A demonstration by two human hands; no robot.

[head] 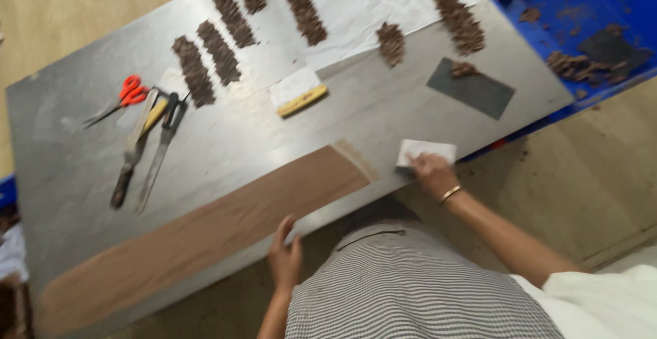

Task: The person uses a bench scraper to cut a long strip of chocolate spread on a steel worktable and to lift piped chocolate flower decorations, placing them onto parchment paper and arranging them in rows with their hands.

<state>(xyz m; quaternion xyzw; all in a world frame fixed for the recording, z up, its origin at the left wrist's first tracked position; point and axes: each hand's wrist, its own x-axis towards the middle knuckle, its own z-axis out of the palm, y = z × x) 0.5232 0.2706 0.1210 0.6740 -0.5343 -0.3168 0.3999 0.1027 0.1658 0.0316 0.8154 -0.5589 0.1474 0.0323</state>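
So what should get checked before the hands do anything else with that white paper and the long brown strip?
1. Right hand rests on the white folded paper at the table edge: ok.
2. Left hand is open, near the brown strip, holding nothing: ok.
3. Brown strip lies flat along the near edge: ok.
4. Orange-handled scissors and knives lie away from both hands: ok.
5. Whether the paper is gripped or only pressed: cannot tell.
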